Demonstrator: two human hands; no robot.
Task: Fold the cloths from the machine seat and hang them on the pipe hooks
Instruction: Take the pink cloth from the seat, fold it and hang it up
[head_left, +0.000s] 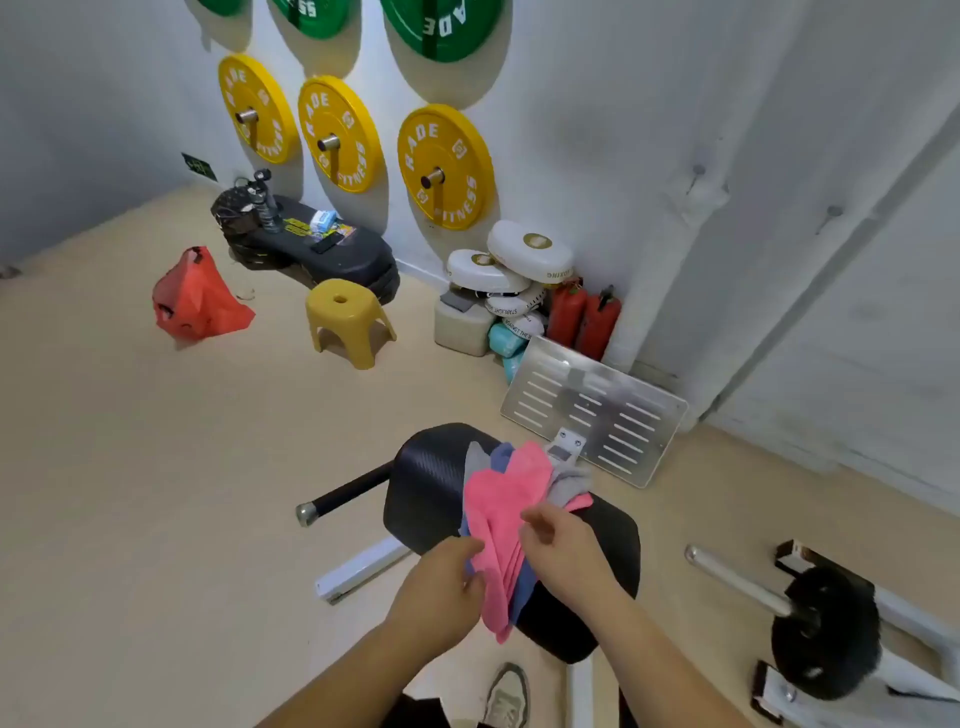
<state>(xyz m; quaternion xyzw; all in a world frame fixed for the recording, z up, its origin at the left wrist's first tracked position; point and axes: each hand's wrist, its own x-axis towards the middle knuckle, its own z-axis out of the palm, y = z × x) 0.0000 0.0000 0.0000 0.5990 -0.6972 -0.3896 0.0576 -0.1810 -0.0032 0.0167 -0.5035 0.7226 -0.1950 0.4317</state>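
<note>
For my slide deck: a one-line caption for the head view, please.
The left hand and right hand grip a pink cloth on the black seat, yellow plates on the wall.

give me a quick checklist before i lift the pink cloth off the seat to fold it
1. Left hand grips pink cloth: ok.
2. Right hand pinches it: cannot tell.
3. Pink cloth tops the pile on the seat: ok.
4. Blue cloth clear of the grip: cannot tell; it lies under the pink at the hands.
5. Pink cloth flat for folding: not ok, bunched.
6. Hooks bare: ok.
</note>
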